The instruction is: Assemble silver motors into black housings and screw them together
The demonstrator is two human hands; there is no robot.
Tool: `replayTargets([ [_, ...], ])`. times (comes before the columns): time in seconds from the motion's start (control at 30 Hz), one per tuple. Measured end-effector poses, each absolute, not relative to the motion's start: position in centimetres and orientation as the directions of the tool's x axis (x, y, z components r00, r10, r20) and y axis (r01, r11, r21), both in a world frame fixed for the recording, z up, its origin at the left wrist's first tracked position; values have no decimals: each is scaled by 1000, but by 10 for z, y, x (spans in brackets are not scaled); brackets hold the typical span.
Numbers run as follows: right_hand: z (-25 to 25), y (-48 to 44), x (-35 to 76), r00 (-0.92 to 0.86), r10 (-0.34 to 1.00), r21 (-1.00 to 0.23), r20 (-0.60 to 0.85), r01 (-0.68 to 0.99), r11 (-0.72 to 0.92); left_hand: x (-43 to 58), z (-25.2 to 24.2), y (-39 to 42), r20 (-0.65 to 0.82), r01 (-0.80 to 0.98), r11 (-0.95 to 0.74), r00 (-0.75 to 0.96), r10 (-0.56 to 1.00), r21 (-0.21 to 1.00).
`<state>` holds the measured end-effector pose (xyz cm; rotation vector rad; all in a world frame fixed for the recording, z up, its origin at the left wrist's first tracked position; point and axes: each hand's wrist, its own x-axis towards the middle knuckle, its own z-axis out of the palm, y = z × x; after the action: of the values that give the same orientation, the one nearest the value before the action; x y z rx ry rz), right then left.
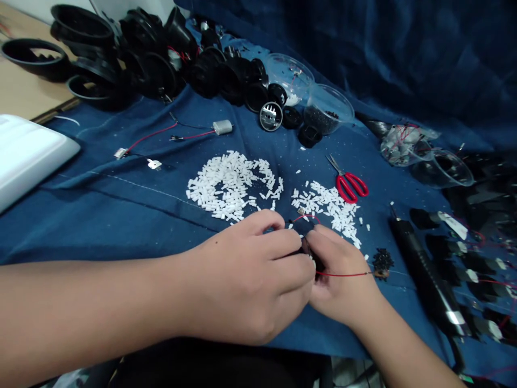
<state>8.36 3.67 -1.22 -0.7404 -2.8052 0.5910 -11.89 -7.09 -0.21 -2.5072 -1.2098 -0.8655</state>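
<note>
My left hand (pixel 258 283) and my right hand (pixel 343 264) meet near the front edge of the blue cloth, fingers closed together. Between them is a dark part with wires, mostly hidden by the fingers. One red wire (pixel 343 275) runs from it across my right hand to a small brownish piece at its end. A second red wire (pixel 309 216) loops above the fingertips. Just beyond the hands lie two heaps of small white plastic pieces, a larger left heap (pixel 220 186) and a smaller right heap (pixel 333 207).
Red-handled scissors (pixel 351 186) lie beyond the right heap. A black electric screwdriver (pixel 428 275) rests at right, beside black wired assemblies (pixel 448 248). Small black screws (pixel 383 260) sit near my right wrist. Black housings (pixel 149 70), clear bowls (pixel 329 108) and a small motor (pixel 223 127) lie farther back.
</note>
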Motion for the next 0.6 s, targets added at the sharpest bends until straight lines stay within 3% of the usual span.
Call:
replayTargets([
  [0.4, -7, 44, 75, -916, 397, -382, -53, 385, 840, -117, -1, -69, 606, 737, -673, 507, 613, 63],
  [0.6, -7, 47, 72, -959, 280, -257, 34, 263, 930, -119, 1, -71, 595, 726, -683, 516, 617, 80],
])
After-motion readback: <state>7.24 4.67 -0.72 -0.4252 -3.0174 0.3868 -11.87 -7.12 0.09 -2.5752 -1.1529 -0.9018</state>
